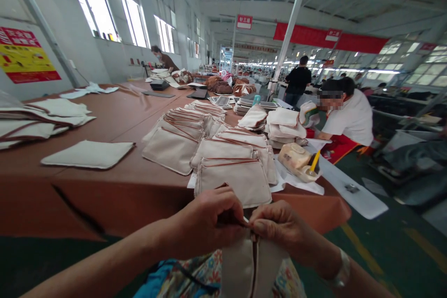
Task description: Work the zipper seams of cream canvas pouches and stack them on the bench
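A cream fabric pouch (238,267) with a brown-edged opening hangs upright over my lap, below both hands. My left hand (213,219) is closed with its fingertips pinching the pouch's brown trim at the top. Close beside it, my right hand (284,226) pinches the same top edge with thumb and forefinger. The two hands almost touch. Just beyond them, a stack of similar cream pouches (232,179) with brown trim lies at the table's front edge. One flat pouch (89,154) rests apart on the left.
The brown-covered table (139,181) stretches away ahead. More cream pieces (31,118) are piled at the far left. A cut plastic container (295,156) holds a yellow-handled tool at right. A person in a white shirt (352,114) bends over the table's right side.
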`<action>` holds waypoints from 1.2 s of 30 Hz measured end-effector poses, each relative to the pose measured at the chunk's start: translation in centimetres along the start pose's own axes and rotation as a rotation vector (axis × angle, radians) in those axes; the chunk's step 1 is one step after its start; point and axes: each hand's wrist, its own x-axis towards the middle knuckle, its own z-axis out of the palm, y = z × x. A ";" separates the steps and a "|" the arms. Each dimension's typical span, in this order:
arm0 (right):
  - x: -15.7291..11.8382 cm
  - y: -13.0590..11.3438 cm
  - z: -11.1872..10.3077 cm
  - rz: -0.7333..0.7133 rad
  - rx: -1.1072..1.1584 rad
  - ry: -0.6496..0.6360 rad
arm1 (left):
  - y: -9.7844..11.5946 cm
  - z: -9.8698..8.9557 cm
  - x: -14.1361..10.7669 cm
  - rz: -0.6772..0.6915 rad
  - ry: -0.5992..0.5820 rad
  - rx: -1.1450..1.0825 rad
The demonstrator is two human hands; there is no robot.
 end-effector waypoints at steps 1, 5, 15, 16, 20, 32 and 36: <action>0.0 -0.1 0.1 0.003 0.016 0.000 | -0.1 0.1 0.0 0.060 0.011 0.075; 0.1 0.1 0.3 0.045 0.080 0.022 | -0.3 0.4 -0.2 0.260 0.026 0.377; 0.5 1.0 0.5 0.071 0.145 0.006 | 0.5 0.8 -0.6 0.384 -0.197 0.887; 0.4 0.9 0.5 0.063 0.121 -0.007 | 0.5 0.7 -0.6 0.376 -0.221 0.856; 0.1 0.5 0.3 0.014 -0.047 -0.030 | 0.1 0.4 -0.5 0.178 -0.202 0.448; -0.6 -1.0 -0.1 -0.089 -0.352 -0.048 | 0.4 0.6 1.1 -0.327 -0.340 -0.422; -0.7 -1.3 0.3 -0.194 -0.379 -0.066 | 0.5 1.4 0.7 -0.303 -0.285 -0.477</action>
